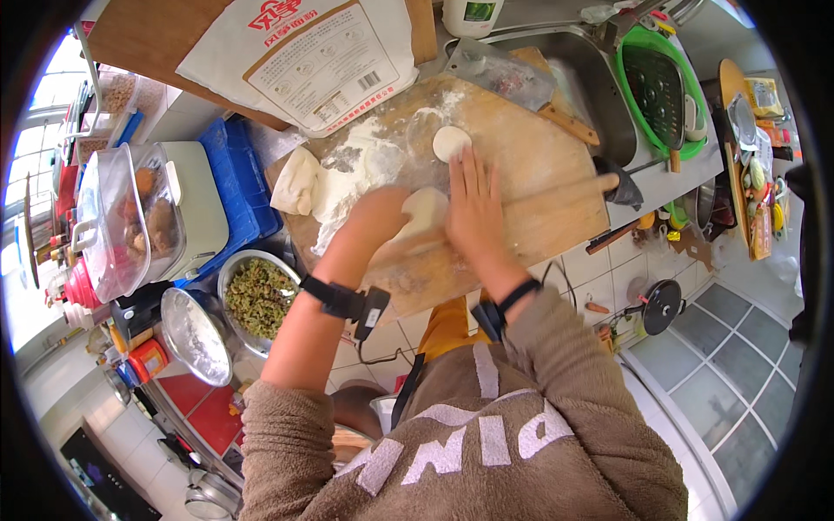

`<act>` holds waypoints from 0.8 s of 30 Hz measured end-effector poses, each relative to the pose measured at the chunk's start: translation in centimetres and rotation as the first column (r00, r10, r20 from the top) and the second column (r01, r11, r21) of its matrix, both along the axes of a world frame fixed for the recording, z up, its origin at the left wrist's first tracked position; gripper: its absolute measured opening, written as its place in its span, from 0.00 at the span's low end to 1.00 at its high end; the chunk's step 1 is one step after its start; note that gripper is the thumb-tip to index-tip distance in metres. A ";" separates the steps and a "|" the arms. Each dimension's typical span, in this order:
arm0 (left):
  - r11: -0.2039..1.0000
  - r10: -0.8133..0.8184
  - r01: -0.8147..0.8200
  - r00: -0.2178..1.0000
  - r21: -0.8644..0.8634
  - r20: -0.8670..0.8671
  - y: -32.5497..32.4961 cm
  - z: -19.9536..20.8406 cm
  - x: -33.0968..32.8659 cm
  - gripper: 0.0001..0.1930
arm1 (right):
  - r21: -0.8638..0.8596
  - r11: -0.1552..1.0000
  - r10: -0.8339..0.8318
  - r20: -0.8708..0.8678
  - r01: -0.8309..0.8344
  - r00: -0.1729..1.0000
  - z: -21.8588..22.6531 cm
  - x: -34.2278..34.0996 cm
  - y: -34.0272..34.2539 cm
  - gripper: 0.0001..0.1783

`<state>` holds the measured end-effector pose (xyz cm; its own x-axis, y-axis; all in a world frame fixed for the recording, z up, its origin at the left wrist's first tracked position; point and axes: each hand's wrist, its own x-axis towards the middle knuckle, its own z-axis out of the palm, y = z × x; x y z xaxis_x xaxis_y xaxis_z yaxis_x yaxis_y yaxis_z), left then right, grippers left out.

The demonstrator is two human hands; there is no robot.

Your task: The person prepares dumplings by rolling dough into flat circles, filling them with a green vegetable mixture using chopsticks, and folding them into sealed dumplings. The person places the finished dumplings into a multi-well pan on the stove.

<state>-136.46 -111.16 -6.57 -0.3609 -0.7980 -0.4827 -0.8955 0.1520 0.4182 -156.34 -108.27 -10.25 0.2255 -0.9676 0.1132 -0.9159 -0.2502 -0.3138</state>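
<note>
On a floury wooden board (pixel 539 165), my left hand (pixel 375 217) is closed at the left edge of a thin dough wrapper (pixel 426 211). Its fingertips are partly hidden and blurred. My right hand (pixel 474 204) lies with fingers stretched out and palm over a wooden rolling pin (pixel 556 198), which is smeared by motion and reaches past the board's right edge. Just beyond my right fingertips sits a small round dough disc (pixel 452 143). Farther left are loose white flour (pixel 360 165) and a lump of dough (pixel 296 181).
A metal bowl of chopped green filling (pixel 259 298) stands left of the board, beside a flour-dusted metal bowl (pixel 196 336). Behind the board is a large flour sack (pixel 304 61). A cleaver (pixel 508 74) lies by the sink (pixel 599 87), with a green basin (pixel 665 95) to the right.
</note>
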 end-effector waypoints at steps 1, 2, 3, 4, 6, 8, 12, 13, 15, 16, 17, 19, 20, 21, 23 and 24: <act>0.998 0.014 -0.013 1.000 -0.054 0.025 -0.2 0.0 -1.1 0.12 | -0.133 0.990 -0.043 0.000 0.043 0.999 0.0 0.9 -2.3 0.35; 0.991 0.020 -0.016 0.999 -0.135 0.027 -0.5 0.0 -1.8 0.12 | -0.074 0.997 -0.025 -0.034 0.023 0.999 0.1 1.4 -3.6 0.35; 0.993 0.018 -0.017 1.000 -0.121 0.006 -0.9 -0.1 -2.1 0.12 | -0.106 0.994 -0.004 -0.061 -0.002 0.998 0.3 1.6 -4.4 0.34; 0.992 0.016 -0.021 0.999 -0.123 -0.034 -1.3 -0.2 -2.4 0.11 | -0.171 0.984 0.025 -0.105 -0.043 0.994 0.7 1.5 -4.4 0.33; 0.992 0.044 -0.055 0.994 -0.112 -0.101 -1.6 -0.8 -2.2 0.12 | -0.019 0.988 0.152 0.048 -0.151 0.987 1.6 -0.1 -0.5 0.34; 0.959 0.267 -0.282 0.928 -0.021 -0.259 -1.3 -1.2 -0.9 0.13 | 0.212 0.965 0.159 0.008 -0.157 0.987 2.7 -2.2 5.4 0.34; 0.911 0.406 -0.358 0.867 0.206 -0.291 1.0 -1.2 1.3 0.17 | 0.153 0.984 0.089 0.049 -0.095 0.995 2.6 -3.2 9.8 0.35; 0.920 0.368 -0.311 0.894 0.240 -0.255 1.6 -1.0 1.5 0.17 | 0.135 0.988 0.077 0.029 -0.080 0.997 2.2 -2.5 8.4 0.35; 0.970 0.170 -0.137 0.973 0.199 -0.156 2.0 -0.4 1.6 0.18 | 0.063 0.997 0.044 -0.018 -0.042 0.999 1.7 -0.7 4.4 0.35; 0.986 0.143 -0.129 0.982 0.109 -0.125 2.1 -0.3 1.0 0.19 | 0.038 0.999 0.020 -0.048 -0.018 0.999 1.4 0.2 1.7 0.35; 0.995 0.102 -0.103 0.989 -0.001 -0.106 2.2 -0.1 0.5 0.19 | -0.031 1.000 -0.007 -0.037 0.006 0.999 1.2 1.1 -0.6 0.35; 0.997 0.076 -0.077 0.996 -0.017 -0.055 1.0 -0.1 -0.5 0.18 | -0.137 0.989 -0.062 -0.051 0.055 0.997 1.3 1.7 -3.5 0.35; 0.997 0.058 -0.062 0.996 -0.054 -0.075 0.5 -0.1 -0.8 0.18 | -0.092 0.995 0.019 -0.054 -0.023 0.998 1.5 1.4 -3.0 0.35; 0.995 0.050 -0.057 0.995 -0.082 -0.089 -0.1 -0.2 -1.0 0.17 | -0.069 0.990 0.116 -0.082 -0.122 0.990 1.9 0.7 -1.4 0.35; 0.979 0.199 -0.205 0.958 -0.007 -0.208 -0.2 -0.4 -0.7 0.16 | 0.061 0.974 0.219 -0.027 -0.217 0.975 3.0 -1.2 5.0 0.36; 0.944 0.330 -0.316 0.915 0.097 -0.233 -0.1 -0.5 -0.4 0.15 | 0.236 0.949 0.209 0.032 -0.211 0.977 3.5 -2.3 8.1 0.36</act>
